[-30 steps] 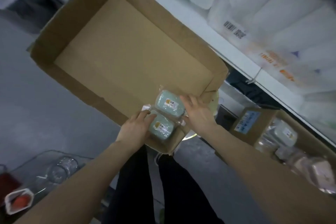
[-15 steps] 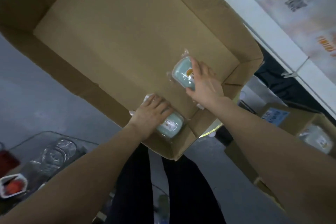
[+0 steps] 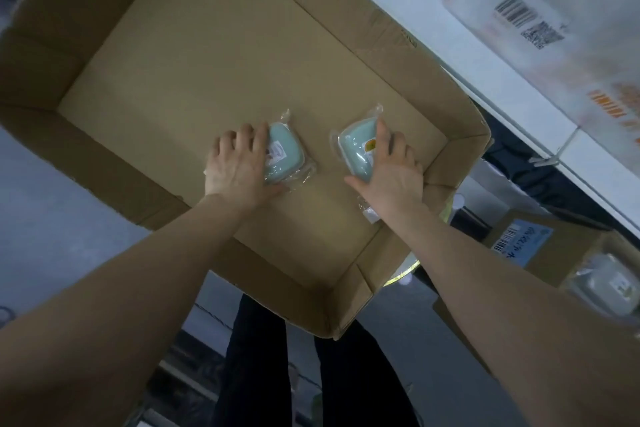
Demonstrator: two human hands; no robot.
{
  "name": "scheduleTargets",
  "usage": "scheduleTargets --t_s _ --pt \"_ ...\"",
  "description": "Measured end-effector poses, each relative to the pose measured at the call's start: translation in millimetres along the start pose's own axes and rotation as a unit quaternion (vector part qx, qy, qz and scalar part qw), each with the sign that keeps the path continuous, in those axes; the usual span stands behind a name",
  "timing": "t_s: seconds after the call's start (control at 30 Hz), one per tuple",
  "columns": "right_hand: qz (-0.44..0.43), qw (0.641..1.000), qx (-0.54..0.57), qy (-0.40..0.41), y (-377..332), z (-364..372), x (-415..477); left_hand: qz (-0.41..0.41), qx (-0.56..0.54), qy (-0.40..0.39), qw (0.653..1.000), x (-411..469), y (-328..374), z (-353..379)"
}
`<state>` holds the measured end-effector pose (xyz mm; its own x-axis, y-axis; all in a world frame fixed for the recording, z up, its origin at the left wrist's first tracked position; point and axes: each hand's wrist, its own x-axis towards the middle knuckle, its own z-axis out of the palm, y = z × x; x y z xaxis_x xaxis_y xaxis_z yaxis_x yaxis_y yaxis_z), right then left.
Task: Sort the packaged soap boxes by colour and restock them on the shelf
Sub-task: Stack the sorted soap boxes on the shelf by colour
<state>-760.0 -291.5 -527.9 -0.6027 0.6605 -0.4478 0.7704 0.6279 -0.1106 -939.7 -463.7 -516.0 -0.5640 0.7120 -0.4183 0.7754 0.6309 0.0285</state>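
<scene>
In the cardboard tray point(image 3: 207, 62), left hand point(image 3: 235, 166) and right hand point(image 3: 391, 173) clasp film-wrapped soap boxes point(image 3: 287, 158) point(image 3: 355, 147).

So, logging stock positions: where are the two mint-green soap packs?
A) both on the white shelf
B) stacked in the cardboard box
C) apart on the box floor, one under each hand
C: the left soap pack sits under the left hand, the right soap pack under the right hand, with bare floor of the cardboard box between them.
</scene>
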Motion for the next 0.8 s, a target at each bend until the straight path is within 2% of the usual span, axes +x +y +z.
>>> scheduleTargets --t_s 0.1,0.27,0.53,0.8 --pt "0.003 1.0 0.011 -0.011 -3 -1 2 -0.014 -0.023 -0.03 0.999 2 8 -3" --pt "-0.02 1.0 0.02 0.003 0 -31 -4 -0.02 -0.086 -0.025 0.996 -7 11 -31" --pt "-0.077 0.993 0.051 0.077 4 -127 -66 -0.009 -0.11 0.039 0.993 -48 17 -121" --pt "-0.132 0.974 0.016 0.181 10 -240 -135 0.017 -0.138 0.132 0.981 -102 27 -241"
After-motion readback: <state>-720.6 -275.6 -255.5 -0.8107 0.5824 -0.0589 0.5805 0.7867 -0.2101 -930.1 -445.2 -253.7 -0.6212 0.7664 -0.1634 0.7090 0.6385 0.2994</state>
